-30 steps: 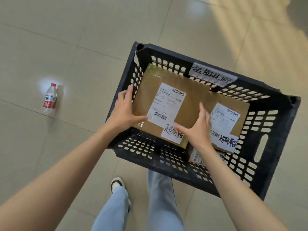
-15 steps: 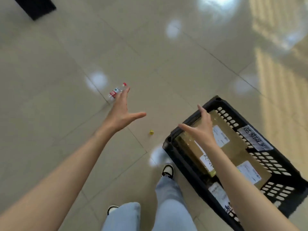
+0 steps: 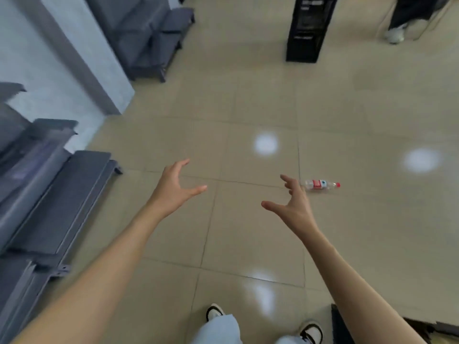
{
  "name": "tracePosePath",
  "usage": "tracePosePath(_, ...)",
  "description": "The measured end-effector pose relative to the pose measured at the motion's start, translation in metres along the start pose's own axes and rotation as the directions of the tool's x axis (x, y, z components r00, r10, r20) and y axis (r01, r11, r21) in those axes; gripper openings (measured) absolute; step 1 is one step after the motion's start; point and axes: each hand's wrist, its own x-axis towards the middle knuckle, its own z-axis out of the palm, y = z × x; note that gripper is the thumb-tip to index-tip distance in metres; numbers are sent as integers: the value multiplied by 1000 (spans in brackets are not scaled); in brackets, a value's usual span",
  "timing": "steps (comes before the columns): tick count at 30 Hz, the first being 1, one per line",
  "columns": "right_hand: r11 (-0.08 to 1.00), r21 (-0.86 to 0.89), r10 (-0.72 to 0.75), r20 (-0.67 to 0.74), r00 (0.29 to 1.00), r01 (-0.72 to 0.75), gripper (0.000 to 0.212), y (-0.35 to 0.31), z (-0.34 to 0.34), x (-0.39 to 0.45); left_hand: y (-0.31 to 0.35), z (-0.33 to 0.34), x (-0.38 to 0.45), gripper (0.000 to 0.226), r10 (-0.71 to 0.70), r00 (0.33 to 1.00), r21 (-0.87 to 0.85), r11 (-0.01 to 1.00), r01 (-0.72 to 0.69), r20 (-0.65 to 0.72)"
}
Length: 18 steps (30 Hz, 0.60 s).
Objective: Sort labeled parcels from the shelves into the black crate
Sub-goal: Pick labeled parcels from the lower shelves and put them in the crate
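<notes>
My left hand [image 3: 173, 189] and my right hand [image 3: 293, 207] are stretched out in front of me over the tiled floor, fingers spread and loosely curved, holding nothing. Grey metal shelves [image 3: 57, 194] run along the left side; no parcels show on them in this blurred view. Only a dark corner of the black crate [image 3: 340, 326] shows at the bottom right, beside my right forearm. Its parcels are out of view.
A plastic water bottle [image 3: 321, 184] lies on the floor just beyond my right hand. A tall black crate [image 3: 308, 28] stands at the back, with another person's legs [image 3: 400, 23] near it. More grey shelving [image 3: 149, 36] and a pale wall [image 3: 49, 58] are at the upper left.
Both hands have let go of the cardboard parcel in the crate. My view has swung left from the crate to the shelves, and the crate has slid to the bottom right edge.
</notes>
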Motion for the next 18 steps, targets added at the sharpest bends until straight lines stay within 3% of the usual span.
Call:
tracePosePath(6, 977, 5, -206, 273, 940, 213, 79, -122, 161, 14, -93, -161, -26, 74, -137, 949, -115, 987, 108, -284)
tracePosePath(11, 918, 34, -370, 433, 822, 395, 79, -212, 260, 18, -151, -249, -52, 75, -233, 861, -221, 965, 145, -453)
tracePosePath(18, 846, 113, -483, 579, 657, 522, 78, -304, 388, 39, -221, -339, -54, 74, -345, 731, -287, 934, 211, -588)
